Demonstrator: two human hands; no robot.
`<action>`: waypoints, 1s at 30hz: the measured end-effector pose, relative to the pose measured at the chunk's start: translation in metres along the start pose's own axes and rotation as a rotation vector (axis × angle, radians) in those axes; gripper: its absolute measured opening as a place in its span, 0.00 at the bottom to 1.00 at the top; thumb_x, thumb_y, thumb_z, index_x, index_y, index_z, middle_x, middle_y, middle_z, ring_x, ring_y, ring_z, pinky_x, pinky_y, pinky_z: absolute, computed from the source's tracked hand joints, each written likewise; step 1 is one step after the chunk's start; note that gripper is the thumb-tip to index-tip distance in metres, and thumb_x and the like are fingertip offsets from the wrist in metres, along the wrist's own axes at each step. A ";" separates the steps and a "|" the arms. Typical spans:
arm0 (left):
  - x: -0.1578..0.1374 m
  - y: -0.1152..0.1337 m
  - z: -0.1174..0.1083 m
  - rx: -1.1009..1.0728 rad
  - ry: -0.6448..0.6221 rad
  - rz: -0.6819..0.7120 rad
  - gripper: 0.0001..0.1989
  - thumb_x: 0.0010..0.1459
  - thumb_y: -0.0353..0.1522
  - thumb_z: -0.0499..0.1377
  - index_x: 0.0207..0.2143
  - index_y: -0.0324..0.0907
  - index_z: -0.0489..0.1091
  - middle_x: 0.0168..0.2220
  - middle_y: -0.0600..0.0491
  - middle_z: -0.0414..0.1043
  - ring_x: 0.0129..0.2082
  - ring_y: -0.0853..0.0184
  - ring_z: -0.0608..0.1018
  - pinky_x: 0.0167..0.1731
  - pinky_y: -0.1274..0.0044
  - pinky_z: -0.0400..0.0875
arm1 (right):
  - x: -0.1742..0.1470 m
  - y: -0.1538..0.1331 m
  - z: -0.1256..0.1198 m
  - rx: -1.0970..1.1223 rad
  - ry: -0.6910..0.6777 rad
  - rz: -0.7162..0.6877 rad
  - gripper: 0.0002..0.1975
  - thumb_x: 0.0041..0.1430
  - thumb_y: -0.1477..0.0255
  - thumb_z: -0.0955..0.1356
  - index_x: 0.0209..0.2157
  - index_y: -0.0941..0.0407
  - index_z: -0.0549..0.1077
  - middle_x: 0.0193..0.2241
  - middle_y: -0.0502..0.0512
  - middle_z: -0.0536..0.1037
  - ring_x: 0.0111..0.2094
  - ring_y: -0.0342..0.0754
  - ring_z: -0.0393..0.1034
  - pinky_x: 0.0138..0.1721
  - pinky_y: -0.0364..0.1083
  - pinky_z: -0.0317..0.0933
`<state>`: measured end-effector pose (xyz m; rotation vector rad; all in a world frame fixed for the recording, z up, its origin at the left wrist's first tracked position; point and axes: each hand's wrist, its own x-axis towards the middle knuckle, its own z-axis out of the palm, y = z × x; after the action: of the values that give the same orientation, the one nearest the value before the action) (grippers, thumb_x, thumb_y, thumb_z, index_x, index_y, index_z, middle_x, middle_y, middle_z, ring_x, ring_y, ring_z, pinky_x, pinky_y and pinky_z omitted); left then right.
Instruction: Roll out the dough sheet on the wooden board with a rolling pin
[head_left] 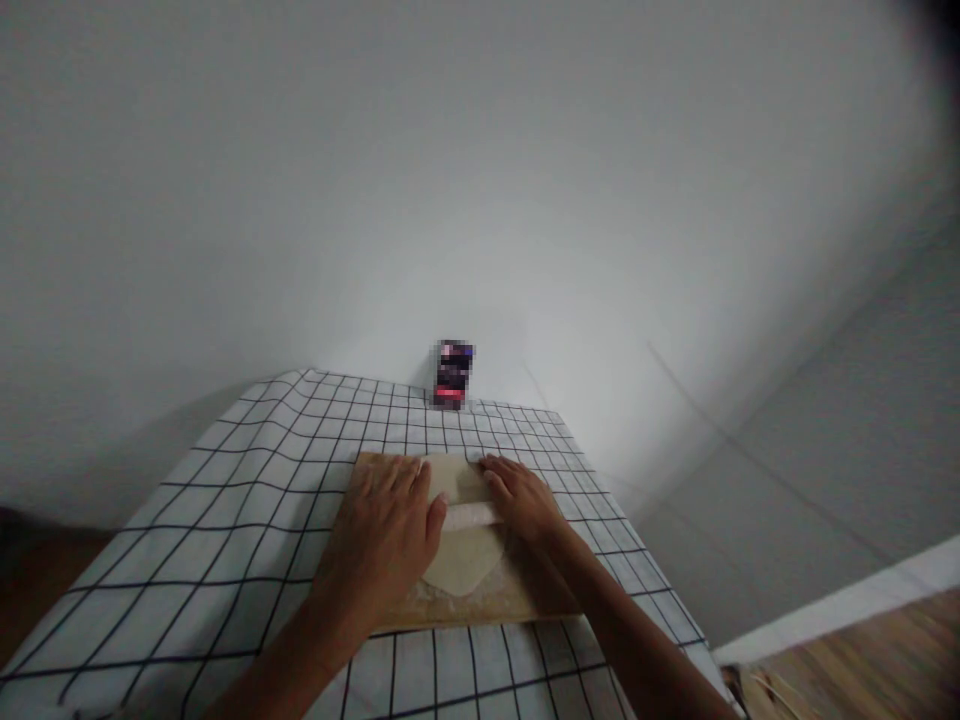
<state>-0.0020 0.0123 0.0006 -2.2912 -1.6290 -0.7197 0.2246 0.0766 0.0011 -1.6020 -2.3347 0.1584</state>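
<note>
A flattened sheet of pale dough [463, 565] lies on a floured wooden board [517, 600]. Across the dough runs a light-coloured rolling pin [471, 516], its ends covered by my hands. My left hand [394, 515] rests palm down over the pin's left end, fingers stretched forward and thumb apart. Over the right end lies my right hand [523, 500], also palm down, with its fingers reaching forward and slightly bent. Neither hand appears wrapped round the pin; the undersides of both palms are hidden.
Under the board is a white cloth with a black grid [262, 480] covering the table. A blurred, phone-like object [453, 375] leans upright against the white wall [480, 200] at the table's back edge. Wooden floor [870, 650] shows at the lower right.
</note>
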 end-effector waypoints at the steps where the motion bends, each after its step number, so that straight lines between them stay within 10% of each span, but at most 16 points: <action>1: -0.010 0.005 -0.002 -0.006 0.033 0.021 0.23 0.71 0.40 0.48 0.60 0.38 0.70 0.63 0.40 0.70 0.65 0.50 0.69 0.66 0.52 0.57 | -0.017 -0.001 0.000 0.021 0.051 -0.030 0.25 0.75 0.64 0.53 0.62 0.55 0.71 0.64 0.57 0.71 0.67 0.51 0.61 0.68 0.54 0.54; 7: -0.040 0.016 -0.005 -0.048 0.098 0.117 0.26 0.72 0.40 0.46 0.67 0.43 0.62 0.69 0.48 0.63 0.69 0.53 0.63 0.67 0.52 0.58 | -0.056 -0.006 -0.002 0.065 0.146 -0.081 0.27 0.75 0.60 0.52 0.63 0.52 0.70 0.65 0.55 0.70 0.69 0.52 0.57 0.69 0.57 0.54; 22: 0.056 -0.024 -0.007 0.052 -0.280 -0.091 0.27 0.69 0.50 0.49 0.49 0.39 0.76 0.44 0.40 0.81 0.45 0.48 0.81 0.43 0.61 0.72 | 0.108 -0.004 0.003 -0.042 -0.168 0.105 0.36 0.74 0.51 0.53 0.30 0.56 0.82 0.32 0.63 0.83 0.37 0.53 0.78 0.41 0.47 0.63; 30: 0.049 -0.022 0.000 0.029 -0.232 -0.075 0.26 0.70 0.49 0.47 0.46 0.39 0.76 0.45 0.41 0.81 0.47 0.50 0.80 0.48 0.60 0.70 | 0.105 0.000 0.006 -0.042 -0.160 0.010 0.21 0.74 0.59 0.59 0.41 0.54 0.80 0.40 0.56 0.83 0.41 0.48 0.76 0.41 0.43 0.61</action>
<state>-0.0095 0.0595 0.0239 -2.3784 -1.8206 -0.4552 0.1883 0.1747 0.0152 -1.6779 -2.4652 0.2500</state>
